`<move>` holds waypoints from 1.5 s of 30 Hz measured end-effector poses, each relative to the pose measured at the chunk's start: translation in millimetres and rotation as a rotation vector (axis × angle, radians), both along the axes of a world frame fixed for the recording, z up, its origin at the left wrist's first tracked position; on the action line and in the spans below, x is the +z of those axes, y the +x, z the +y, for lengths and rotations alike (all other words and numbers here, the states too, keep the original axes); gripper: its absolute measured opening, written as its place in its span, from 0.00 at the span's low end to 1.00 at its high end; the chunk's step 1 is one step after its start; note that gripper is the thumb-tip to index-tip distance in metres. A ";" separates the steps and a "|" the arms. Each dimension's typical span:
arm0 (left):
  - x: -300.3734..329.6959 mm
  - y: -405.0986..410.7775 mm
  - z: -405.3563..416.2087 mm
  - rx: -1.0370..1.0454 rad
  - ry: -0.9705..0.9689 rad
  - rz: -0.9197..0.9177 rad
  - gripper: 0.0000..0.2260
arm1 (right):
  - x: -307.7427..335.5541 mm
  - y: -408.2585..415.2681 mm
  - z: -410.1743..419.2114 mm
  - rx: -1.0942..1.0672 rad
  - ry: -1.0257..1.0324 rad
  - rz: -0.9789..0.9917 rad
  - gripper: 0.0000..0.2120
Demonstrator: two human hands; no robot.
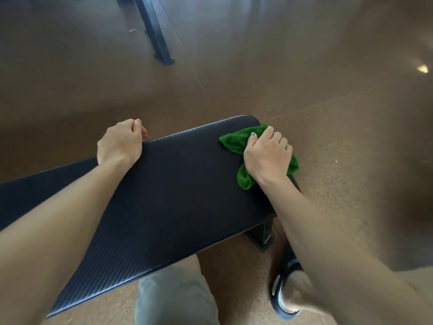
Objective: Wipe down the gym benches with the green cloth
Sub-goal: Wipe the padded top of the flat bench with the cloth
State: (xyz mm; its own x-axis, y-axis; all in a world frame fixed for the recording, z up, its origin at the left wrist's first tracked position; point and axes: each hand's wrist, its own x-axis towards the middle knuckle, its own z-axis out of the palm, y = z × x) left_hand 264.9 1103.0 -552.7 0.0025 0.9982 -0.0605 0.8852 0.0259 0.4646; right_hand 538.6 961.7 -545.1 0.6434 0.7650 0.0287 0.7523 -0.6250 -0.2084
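Wiping is underway: my right hand [267, 156] presses the green cloth [236, 141], fingers curled round it, at the bench [178, 184] pad's far right corner; left hand [120, 141] grips the far edge. Next I judge a sweep leftward along the pad

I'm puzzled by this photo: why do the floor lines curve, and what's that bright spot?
Head view: the wide-angle lens bends the floor seams; the bright spot at right looks like glare on the floor; edges are softly blurred, while the bench and green cloth stay fairly sharp.
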 end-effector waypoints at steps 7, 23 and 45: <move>-1.7 -0.4 -2.3 0.018 0.016 -0.020 0.22 | 1.8 -0.5 -76.6 -0.019 -0.005 0.020 0.27; -9.7 -1.3 3.0 0.053 0.050 -0.033 0.22 | 1.5 -61.2 102.5 0.488 -0.048 -0.007 0.22; -5.0 -4.5 -1.4 0.057 0.028 -0.076 0.21 | -4.3 -83.4 71.3 0.853 0.077 0.025 0.22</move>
State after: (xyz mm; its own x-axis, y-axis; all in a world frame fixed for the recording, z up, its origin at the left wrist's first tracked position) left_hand 260.4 1101.6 -557.8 -0.0505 0.9981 -0.0345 0.8449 0.0611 0.5315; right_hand 455.2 1033.0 -549.4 -0.1499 0.9842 0.0939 0.9534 0.1691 -0.2500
